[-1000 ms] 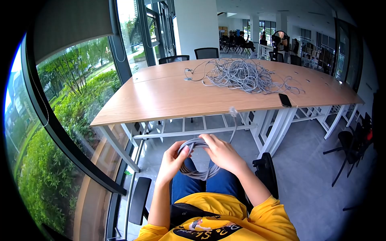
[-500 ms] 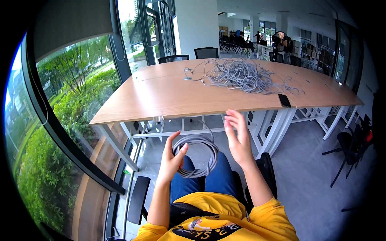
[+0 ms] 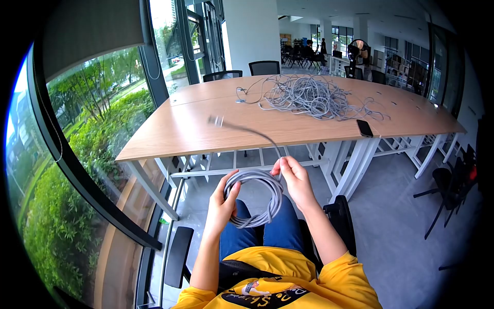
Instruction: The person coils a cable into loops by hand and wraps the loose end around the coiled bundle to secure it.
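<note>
A grey cable [image 3: 270, 208], wound into a round coil of several loops, hangs above my lap. My left hand [image 3: 224, 202] is closed round the coil's left side, thumb in front. At the coil's upper right, my right hand [image 3: 294, 177] pinches the cable's loose length between thumb and fingers. From there the free end arcs up and to the left, and its connector [image 3: 216, 121] shows in front of the table top, slightly blurred. Beyond lies a tangled heap of grey cable [image 3: 314, 98] on the wooden table [image 3: 180, 123].
A black phone [image 3: 364, 128] lies near the table's front edge. White table legs [image 3: 352, 167] stand ahead of my knees. Black chair armrests [image 3: 178, 256] flank me. A window wall is on the left, and a dark chair [image 3: 447, 185] stands at the right.
My right hand has come down and left from open fingers to a pinch on the cable. The loose end with its connector has swung up above the table edge. My left hand keeps its hold.
</note>
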Available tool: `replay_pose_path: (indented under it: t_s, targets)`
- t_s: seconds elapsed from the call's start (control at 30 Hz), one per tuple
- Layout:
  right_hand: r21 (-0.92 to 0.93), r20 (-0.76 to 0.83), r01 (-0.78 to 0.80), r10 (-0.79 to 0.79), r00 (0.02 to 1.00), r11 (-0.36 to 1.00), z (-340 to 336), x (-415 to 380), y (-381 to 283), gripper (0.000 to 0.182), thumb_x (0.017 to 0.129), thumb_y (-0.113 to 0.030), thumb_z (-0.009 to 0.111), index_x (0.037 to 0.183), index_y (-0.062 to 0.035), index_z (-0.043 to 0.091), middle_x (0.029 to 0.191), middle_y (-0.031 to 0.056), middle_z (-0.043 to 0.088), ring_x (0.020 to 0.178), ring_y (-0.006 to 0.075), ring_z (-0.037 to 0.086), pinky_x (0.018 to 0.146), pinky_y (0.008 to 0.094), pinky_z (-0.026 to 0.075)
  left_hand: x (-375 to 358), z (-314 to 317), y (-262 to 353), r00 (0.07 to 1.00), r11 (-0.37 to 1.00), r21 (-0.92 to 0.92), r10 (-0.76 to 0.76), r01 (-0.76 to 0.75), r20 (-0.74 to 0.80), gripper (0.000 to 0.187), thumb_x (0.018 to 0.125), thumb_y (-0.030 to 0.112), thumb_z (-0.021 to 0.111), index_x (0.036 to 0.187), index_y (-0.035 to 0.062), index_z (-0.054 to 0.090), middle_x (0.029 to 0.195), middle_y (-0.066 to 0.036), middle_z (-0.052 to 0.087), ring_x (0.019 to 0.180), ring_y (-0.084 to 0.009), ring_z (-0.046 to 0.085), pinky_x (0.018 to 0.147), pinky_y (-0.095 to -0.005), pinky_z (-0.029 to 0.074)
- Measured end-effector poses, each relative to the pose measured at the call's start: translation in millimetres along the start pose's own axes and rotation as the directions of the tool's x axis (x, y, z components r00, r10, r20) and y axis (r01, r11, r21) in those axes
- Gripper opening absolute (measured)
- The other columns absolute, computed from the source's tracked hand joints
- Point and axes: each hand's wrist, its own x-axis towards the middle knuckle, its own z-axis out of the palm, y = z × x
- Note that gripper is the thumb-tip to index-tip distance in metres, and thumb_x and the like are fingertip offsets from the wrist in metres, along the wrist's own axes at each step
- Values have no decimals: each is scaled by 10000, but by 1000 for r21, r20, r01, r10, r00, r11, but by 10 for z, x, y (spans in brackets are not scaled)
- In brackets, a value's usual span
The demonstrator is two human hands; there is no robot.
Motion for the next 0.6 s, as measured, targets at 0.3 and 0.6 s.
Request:
replay_pose_path:
  t_s: [0.3, 0.6]
  targets:
    - [57, 259, -103, 85, 962, 993, -47, -28, -97, 236, 908, -212, 430, 781, -31, 512, 627, -36, 388, 611, 38, 347, 578, 177, 312, -8, -29, -23, 992, 935, -340, -69, 101, 103, 458, 773, 81, 618, 1184, 11, 428, 639, 3, 496, 463, -61, 459, 433, -199, 435]
    - [-263, 286, 197, -119, 951, 945, -24, 15, -173, 319, 846, -254, 535, 631, -24, 486, 583, 12, 440, 618, 114, 402, 614, 258, 335, -64, 36, 6, 953, 982, -167, -32, 86, 300, 366, 814, 101, 572, 1163, 63, 467, 637, 21, 490, 433, -37, 409, 396, -169, 321]
